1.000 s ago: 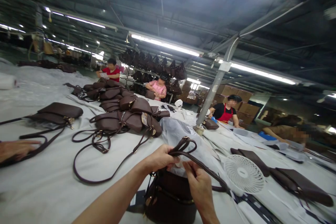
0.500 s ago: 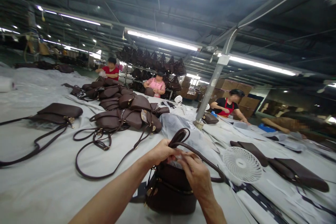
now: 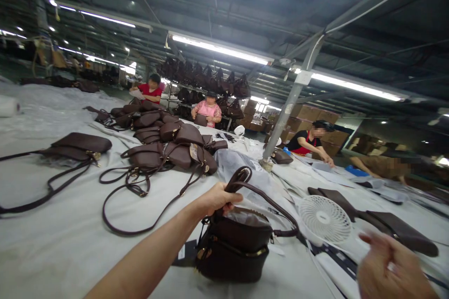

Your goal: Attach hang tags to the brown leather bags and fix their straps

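My left hand is closed round the gathered dark brown strap above the near bag. That brown bag stands upright on the white-covered table, its top unzipped, with clear plastic showing inside. A loop of the strap runs off to the right of it. My right hand is away from the bag at the lower right, blurred, its fingers curled in; a small whitish spot shows between them, too unclear to name. A black tag lies left of the bag.
Brown bags are heaped ahead on the left; one bag lies apart. A white fan stands right of the near bag, beyond it a flat brown bag. A metal post rises ahead. People work across the table.
My right hand has left the bag's opening and moved to the lower right. The opening and the plastic inside show more. My left hand still grips the strap.
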`<state>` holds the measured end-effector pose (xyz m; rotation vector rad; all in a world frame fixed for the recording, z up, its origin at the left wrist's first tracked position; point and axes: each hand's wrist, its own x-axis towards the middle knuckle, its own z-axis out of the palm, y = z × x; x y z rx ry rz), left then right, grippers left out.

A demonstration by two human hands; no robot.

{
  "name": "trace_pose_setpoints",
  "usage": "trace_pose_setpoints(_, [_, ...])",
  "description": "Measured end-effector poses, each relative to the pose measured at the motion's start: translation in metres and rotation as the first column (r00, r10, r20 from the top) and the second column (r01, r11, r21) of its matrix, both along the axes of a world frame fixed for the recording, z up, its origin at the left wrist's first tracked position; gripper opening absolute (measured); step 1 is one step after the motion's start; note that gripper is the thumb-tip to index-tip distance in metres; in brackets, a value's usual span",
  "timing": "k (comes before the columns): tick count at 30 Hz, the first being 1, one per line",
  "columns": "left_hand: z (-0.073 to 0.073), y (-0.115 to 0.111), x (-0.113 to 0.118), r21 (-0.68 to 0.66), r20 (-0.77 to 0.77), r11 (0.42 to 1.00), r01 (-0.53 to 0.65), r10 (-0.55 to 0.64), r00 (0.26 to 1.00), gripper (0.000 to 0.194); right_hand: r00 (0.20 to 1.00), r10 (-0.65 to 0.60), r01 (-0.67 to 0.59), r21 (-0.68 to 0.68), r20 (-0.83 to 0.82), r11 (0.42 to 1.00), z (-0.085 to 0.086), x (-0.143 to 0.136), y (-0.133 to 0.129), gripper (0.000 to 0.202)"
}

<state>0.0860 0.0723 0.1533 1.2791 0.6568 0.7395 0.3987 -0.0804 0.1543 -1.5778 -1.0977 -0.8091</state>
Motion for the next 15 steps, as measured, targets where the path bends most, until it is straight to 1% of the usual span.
trace_pose_setpoints(1, [0.0,0.0,0.001,0.004,0.002,1.0,-0.001,0.001,1.0,0.025,0.999,-0.004,0.006,-0.052,0.036,0.999,0.002,0.007,0.003,0.052])
trace_pose_setpoints(2, [0.0,0.0,0.001,0.006,0.001,1.0,0.002,-0.002,1.0,0.025,0.997,0.009,-0.002,-0.1,0.074,0.995,0.004,0.006,0.006,0.055])
trace_pose_setpoints(3, [0.0,0.0,0.002,0.008,-0.003,1.0,0.008,-0.008,1.0,0.024,0.992,0.05,-0.031,-0.162,0.116,0.986,0.004,-0.001,0.009,0.056])
trace_pose_setpoints(5, [0.0,0.0,0.002,0.011,-0.016,1.0,0.023,-0.022,1.0,0.024,0.973,0.174,-0.136,-0.229,0.155,0.964,0.002,-0.032,0.014,0.051])
trace_pose_setpoints(6, [0.001,0.0,0.002,0.015,-0.024,0.999,0.028,-0.028,0.999,0.023,0.953,0.279,-0.235,-0.292,0.119,0.927,0.001,-0.052,0.016,0.04])
trace_pose_setpoints(7, [0.002,-0.001,0.003,0.021,-0.034,0.999,0.032,-0.031,0.999,0.023,0.911,0.403,-0.356,-0.331,0.084,0.874,-0.001,-0.073,0.018,0.032])
trace_pose_setpoints(8, [0.003,-0.001,0.003,0.027,-0.044,0.999,0.034,-0.033,0.999,0.023,0.854,0.518,-0.461,-0.383,0.056,0.801,-0.003,-0.093,0.022,0.031])
trace_pose_setpoints(9, [0.004,-0.002,0.003,0.032,-0.053,0.999,0.037,-0.036,0.998,0.023,0.825,0.564,-0.51,-0.393,0.027,0.765,-0.004,-0.111,0.028,0.033])
trace_pose_setpoints(10, [0.005,-0.003,0.004,0.037,-0.062,0.998,0.046,-0.043,0.997,0.023,0.804,0.595,-0.541,-0.415,0.002,0.732,-0.005,-0.125,0.034,0.036])
trace_pose_setpoints(12, [0.006,-0.005,0.004,0.047,-0.076,0.996,0.076,-0.073,0.994,0.023,0.789,0.612,-0.572,-0.434,-0.056,0.696,-0.006,-0.143,0.049,0.039])
trace_pose_setpoints(13, [0.006,-0.005,0.003,0.052,-0.08,0.994,0.095,-0.091,0.993,0.023,0.777,0.621,-0.596,-0.444,-0.105,0.669,-0.007,-0.147,0.056,0.038])
trace_pose_setpoints(15, [0.005,-0.004,0.001,0.049,-0.085,0.99,0.13,-0.126,0.988,0.023,0.734,0.633,-0.665,-0.45,-0.246,0.596,-0.009,-0.148,0.064,0.033])
